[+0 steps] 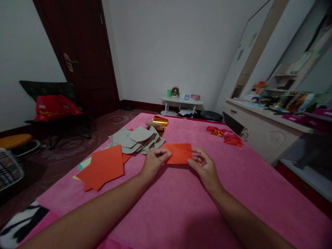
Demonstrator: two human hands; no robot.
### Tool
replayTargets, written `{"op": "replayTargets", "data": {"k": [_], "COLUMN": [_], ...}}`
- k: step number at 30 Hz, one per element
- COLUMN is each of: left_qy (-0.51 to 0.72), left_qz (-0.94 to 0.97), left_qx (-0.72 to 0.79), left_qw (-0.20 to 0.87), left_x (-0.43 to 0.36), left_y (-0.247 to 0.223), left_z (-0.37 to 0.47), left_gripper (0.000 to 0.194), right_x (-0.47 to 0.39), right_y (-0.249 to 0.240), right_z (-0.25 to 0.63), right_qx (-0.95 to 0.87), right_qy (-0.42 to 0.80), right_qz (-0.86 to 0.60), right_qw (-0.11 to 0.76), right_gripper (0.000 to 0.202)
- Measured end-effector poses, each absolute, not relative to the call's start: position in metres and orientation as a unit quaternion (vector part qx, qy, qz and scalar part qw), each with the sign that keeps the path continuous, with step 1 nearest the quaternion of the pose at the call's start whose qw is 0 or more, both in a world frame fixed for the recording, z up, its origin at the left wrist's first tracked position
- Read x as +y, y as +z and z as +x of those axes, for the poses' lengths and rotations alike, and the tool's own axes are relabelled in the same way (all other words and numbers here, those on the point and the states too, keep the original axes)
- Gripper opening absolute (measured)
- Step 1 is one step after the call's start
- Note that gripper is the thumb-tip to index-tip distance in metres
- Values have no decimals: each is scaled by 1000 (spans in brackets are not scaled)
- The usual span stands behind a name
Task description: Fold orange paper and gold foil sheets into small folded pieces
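Observation:
Between my two hands is a small orange rectangle of paper (178, 154), held above the pink cloth. My left hand (155, 159) pinches its left edge between thumb and fingers. On the right edge, my right hand (204, 165) grips with the thumb in front and the fingers partly behind. Orange sheets of paper (106, 166) lie to the left, over some pale green and yellow sheets (84, 163). Beyond my left hand is a loose heap of grey paper pieces (137, 138).
Gold foil (160, 121) lies behind the grey heap. Red and gold wrapped pieces (224, 135) rest at the right far part of the pink-covered surface (168, 207). A cream dresser (264, 128) stands along the right side, and a chair with a red bag (55, 107) is at left.

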State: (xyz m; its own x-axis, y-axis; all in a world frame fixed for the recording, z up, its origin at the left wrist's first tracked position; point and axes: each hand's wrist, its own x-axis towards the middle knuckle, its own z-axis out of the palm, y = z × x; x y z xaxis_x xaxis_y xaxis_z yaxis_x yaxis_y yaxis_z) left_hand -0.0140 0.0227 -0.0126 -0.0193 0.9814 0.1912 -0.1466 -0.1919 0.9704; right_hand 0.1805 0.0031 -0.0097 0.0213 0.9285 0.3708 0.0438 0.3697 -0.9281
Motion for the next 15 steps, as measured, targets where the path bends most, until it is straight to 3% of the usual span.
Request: {"op": "replayTargets", "data": {"k": [3,8,15], "left_qy": [582,585,590], "left_qz": [492,465,455], "left_qx": [414,417,413], "left_qw": [498,517,524], "left_x": [22,23,22], "left_y": [-13,-14,-13], "left_z": [-14,-14,-14], "left_gripper": [22,24,25], "right_x": [4,2,-1], "right_y": [-11,-10,-5], "right_z": [179,179,179], "right_qx": [-616,-604,-662], "right_qy": [357,337,295], "right_qz": [-412,-444,-435], "right_qw": [568,570,535], "right_gripper": [36,77,40]}}
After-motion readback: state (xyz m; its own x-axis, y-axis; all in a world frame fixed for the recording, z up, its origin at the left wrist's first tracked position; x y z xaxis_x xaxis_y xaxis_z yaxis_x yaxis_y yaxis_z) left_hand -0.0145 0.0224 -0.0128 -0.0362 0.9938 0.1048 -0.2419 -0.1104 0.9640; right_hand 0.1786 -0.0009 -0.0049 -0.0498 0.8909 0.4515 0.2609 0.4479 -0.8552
